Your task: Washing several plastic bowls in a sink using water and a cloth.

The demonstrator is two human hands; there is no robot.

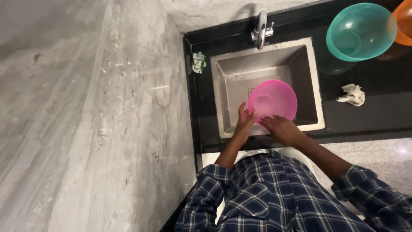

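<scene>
— Plaid shirt sleeves sit closest to the lens, at six o'clock. What are the hands doing?

— Both are on the pink bowl, which is tilted over the steel sink, near the middle of the view. The left hand cups the rim at about seven o'clock of the bowl, fingers curled around it. The right hand lies flat along the lower edge, fingers spread against it.

— What could go wrong?

— As I judge it, the bowl looks wet and foamy inside, so it could slip from that light hold and drop into the basin. Nothing beyond that is clear.

— Count things for me.

— Three bowls: the pink one, a teal bowl at one o'clock on the black surface, and an orange bowl just behind it, partly cut off by the edge. One tap at twelve o'clock. One crumpled white rag at three o'clock. One small green-and-white packet at ten o'clock of the sink.
</scene>
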